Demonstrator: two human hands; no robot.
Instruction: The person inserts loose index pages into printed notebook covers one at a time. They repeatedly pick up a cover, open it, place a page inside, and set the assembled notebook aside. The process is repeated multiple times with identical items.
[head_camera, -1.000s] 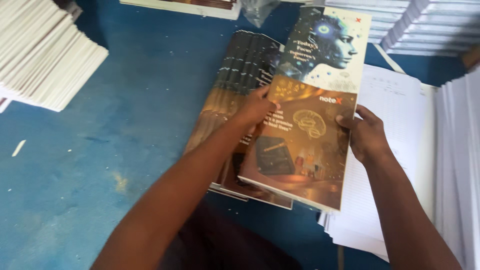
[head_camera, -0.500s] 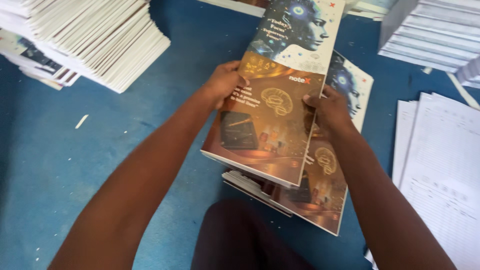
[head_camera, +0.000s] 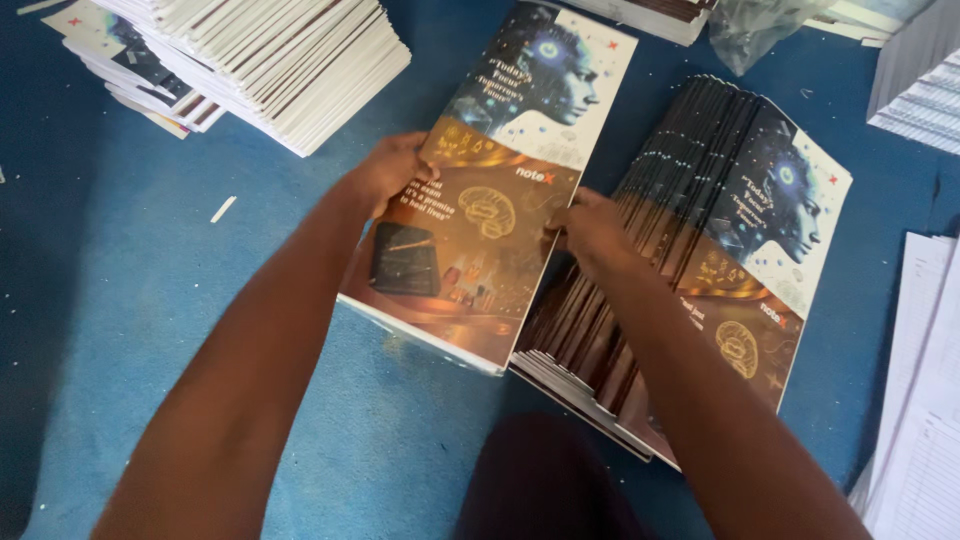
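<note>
Gripping one printed booklet (head_camera: 480, 215) — left hand (head_camera: 385, 170), right hand (head_camera: 590, 230), fingers clamped on edges — beside one fanned stack (head_camera: 700, 260).

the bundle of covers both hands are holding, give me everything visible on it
The held bundle of covers is a thin stack of long glossy printed sheets, dark blue artwork at the far end, orange-brown at the near end, white edges showing at the near corner. It lies slightly tilted over the blue surface. The left hand grips its left edge, the right hand its right edge. A fanned stack of covers lies beside it.
</note>
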